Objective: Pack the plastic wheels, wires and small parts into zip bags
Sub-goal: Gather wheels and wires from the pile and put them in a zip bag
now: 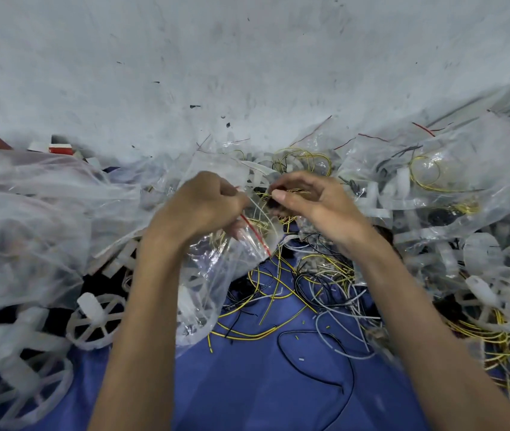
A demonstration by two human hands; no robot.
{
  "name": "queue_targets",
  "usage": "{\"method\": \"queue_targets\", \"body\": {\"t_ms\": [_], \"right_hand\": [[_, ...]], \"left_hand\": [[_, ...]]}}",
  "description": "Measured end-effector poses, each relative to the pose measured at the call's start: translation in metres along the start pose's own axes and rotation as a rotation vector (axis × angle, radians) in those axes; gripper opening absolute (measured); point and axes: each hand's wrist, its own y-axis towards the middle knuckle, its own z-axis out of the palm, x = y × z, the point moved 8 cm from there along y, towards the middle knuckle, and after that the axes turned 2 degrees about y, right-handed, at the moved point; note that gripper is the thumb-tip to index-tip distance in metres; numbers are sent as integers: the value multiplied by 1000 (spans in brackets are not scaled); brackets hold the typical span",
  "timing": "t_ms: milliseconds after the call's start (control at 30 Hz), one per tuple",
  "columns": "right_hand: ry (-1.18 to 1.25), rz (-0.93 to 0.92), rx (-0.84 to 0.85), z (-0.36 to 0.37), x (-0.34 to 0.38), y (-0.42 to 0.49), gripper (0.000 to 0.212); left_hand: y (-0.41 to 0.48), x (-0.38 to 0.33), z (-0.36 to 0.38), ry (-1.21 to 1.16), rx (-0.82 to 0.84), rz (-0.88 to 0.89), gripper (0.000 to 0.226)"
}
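Leaves yellow, black and white wires and white spoked plastic wheels unpacked along the near edge of the blue cloth. Grips a clear red-sealed zip bag with the left hand, pinches yellow wire strands at its mouth with the right hand. Shows filled clear bags far right: seemingly part done.

A blue cloth meets a scuffed whitish surface, with red-and-white boxes far left.

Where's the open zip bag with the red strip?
Head view, centre: the zip bag hangs from the left hand, the right hand pinching yellow wires at its mouth; a white spoked wheel lies to its left.
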Motion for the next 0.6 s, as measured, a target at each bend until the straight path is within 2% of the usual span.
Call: {"method": "queue_targets", "body": {"t_ms": [67, 200, 267, 333, 433, 467, 600], "right_hand": [[-60, -22, 35, 12, -2, 2, 15], [-423, -47, 155, 44, -16, -2, 17], [-459, -61, 87, 49, -18, -3, 21], [-474, -64, 51, 47, -17, -3, 17], [-554, -15, 262, 54, -20, -7, 20], [-565, -16, 226, 46, -18, -5, 23], [-457, 42, -212, -21, -11, 0, 16]], "left_hand": [[4, -2, 6, 13, 9, 18, 17], [3, -4, 9, 58, 27, 48, 16], [2, -4, 8, 79, 21, 53, 16], [2, -4, 4, 111, -4, 62, 16], [6, 0, -3, 105, -42, 63, 8], [7, 2, -5, 101, -52, 66, 10], [10, 12, -17, 89, -114, 52, 22]]}}
